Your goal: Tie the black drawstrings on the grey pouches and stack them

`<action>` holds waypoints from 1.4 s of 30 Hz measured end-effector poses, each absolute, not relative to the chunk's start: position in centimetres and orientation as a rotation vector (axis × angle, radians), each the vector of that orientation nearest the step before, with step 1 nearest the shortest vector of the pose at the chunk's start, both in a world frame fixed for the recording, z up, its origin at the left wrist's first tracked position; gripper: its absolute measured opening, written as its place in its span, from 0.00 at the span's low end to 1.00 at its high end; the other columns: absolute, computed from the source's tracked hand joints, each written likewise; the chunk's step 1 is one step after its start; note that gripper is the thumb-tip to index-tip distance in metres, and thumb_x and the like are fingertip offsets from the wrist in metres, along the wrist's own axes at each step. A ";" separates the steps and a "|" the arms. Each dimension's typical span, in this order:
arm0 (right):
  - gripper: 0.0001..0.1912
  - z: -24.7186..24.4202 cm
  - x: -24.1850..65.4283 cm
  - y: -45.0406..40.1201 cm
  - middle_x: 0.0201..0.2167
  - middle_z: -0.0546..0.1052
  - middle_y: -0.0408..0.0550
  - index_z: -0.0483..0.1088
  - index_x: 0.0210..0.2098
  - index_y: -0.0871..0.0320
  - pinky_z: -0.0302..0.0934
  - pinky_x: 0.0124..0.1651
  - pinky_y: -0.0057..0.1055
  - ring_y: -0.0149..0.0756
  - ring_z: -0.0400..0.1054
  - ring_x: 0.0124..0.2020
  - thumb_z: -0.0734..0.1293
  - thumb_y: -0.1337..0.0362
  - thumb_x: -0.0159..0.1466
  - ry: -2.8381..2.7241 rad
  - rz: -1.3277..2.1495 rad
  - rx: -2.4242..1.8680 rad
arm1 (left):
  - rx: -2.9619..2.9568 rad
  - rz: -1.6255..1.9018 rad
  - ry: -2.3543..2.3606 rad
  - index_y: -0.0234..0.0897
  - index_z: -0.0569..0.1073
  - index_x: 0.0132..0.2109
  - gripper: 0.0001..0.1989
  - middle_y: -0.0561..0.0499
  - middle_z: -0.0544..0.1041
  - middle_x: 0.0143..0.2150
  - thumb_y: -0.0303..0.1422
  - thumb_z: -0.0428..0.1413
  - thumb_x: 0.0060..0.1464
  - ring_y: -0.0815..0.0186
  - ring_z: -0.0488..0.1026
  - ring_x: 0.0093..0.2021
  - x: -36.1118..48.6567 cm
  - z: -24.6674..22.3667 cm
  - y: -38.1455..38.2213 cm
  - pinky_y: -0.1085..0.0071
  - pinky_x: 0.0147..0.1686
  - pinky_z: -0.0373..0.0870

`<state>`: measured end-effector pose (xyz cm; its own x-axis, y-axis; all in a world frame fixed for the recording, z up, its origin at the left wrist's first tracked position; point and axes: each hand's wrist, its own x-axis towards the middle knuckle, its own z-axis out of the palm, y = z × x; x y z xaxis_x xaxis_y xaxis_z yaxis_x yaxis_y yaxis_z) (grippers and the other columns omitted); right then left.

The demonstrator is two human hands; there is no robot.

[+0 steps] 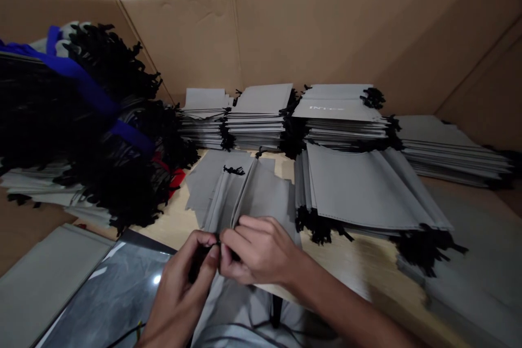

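Close together at the table's front edge, both my hands are closed in a pinch. My left hand [183, 272] and my right hand [261, 250] meet fingertip to fingertip on a small black cord [218, 239], mostly hidden by the fingers. The cord is at the near end of a grey fabric drawstring bag [222, 201], which lies creased on the table away from me. A knotted bunch of black cord [234, 170] shows at its far end. More grey bags [265, 190] lie flat under and beside it.
Stacks of grey bags [261, 100] with black cords stand along the cardboard wall [285, 32]. A leaning stack [367, 190] is at my right. On the left rises a heap of black cord ends [114, 65] with a blue strap [81, 79]. A dark glossy sheet [118, 288] lies front left.
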<state>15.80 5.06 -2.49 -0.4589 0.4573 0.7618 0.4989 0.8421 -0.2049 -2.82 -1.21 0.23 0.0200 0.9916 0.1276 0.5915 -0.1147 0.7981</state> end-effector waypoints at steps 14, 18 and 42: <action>0.07 -2.6 16.6 5.3 0.23 0.75 0.37 0.69 0.35 0.53 0.46 0.30 0.36 0.32 0.65 0.22 0.64 0.62 0.71 -2.278 0.224 -0.740 | 1.872 0.621 1.614 0.51 0.71 0.57 0.10 0.55 0.82 0.51 0.45 0.53 0.75 0.63 0.82 0.49 -4.2 1.0 -1.7 0.73 0.49 0.77; 0.10 -2.4 16.9 5.5 0.23 0.76 0.38 0.68 0.35 0.53 0.45 0.30 0.36 0.32 0.65 0.23 0.62 0.62 0.74 -2.325 0.211 -0.693 | 2.128 0.689 1.551 0.54 0.71 0.58 0.08 0.57 0.83 0.51 0.38 0.53 0.75 0.65 0.83 0.49 -5.0 0.8 -1.2 0.74 0.50 0.77; 0.13 -2.3 15.9 4.7 0.21 0.58 0.33 0.57 0.29 0.53 0.47 0.28 0.29 0.26 0.51 0.21 0.65 0.71 0.66 -2.021 0.656 -0.533 | 2.269 0.926 1.417 0.44 0.76 0.41 0.06 0.59 0.79 0.31 0.30 0.56 0.69 0.70 0.78 0.29 -4.5 1.3 -0.4 0.79 0.30 0.71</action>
